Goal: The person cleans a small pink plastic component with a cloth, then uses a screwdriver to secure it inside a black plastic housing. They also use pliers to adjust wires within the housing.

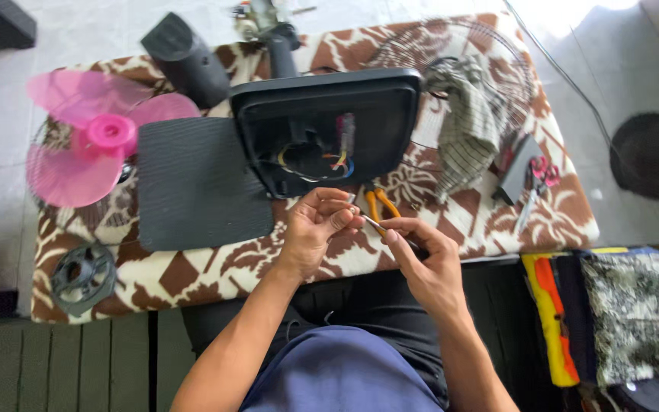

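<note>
My left hand and my right hand meet over the front edge of a brown-and-white patterned cloth. Both pinch a thin wire end between their fingertips. Just beyond them stands an upturned black fan base, open, with coloured wires inside. Orange-handled pliers lie on the cloth right behind my fingers.
A black ribbed cover plate lies left of the base. A pink fan blade rests at far left, a black round part below it. A wire fan guard with a checked rag and red-handled scissors lie right.
</note>
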